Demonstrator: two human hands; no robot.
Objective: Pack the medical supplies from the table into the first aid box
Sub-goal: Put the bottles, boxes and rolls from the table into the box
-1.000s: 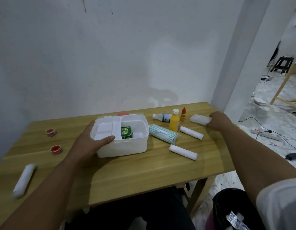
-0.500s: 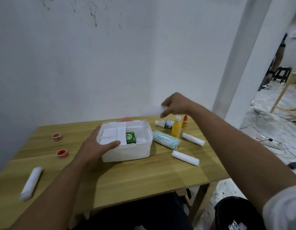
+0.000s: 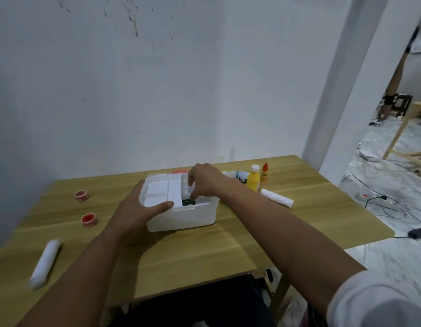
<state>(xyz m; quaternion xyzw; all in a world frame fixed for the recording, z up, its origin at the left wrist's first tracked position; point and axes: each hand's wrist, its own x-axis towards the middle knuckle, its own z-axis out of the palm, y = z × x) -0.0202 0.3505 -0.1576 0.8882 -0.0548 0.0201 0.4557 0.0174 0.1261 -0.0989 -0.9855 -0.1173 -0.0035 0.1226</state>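
One white first aid box (image 3: pixel 181 217) stands open near the middle of the wooden table (image 3: pixel 204 253), a little toward its far edge. Inside it lie a white divider tray on the left and one green packet (image 3: pixel 188 203) against the near wall.

Still out on the table: two white rolls, one (image 3: pixel 277 200) just right of the box and one (image 3: pixel 44 263) near the left front corner; two red-centred tape rolls (image 3: pixel 81 196) (image 3: pixel 89 220) toward the left edge, well apart from the box; and, near the far edge to the right of the box, one yellow bottle (image 3: pixel 253 179), one small orange dropper bottle (image 3: pixel 264 173), and one white bottle (image 3: pixel 239 175) lying on its side.

The white bottle is half hidden behind the right wrist, and its label is too small to read. A red patch behind the box is mostly covered. The roll at the left front corner is blurred.

The left hand (image 3: pixel 140 208) is spread open and cups the box's near left corner, thumb lying along the rim. The right hand (image 3: pixel 203 182) reaches down into the box's right compartment with fingers curled close together; whether they pinch anything cannot be told, since the fingertips are hidden inside.
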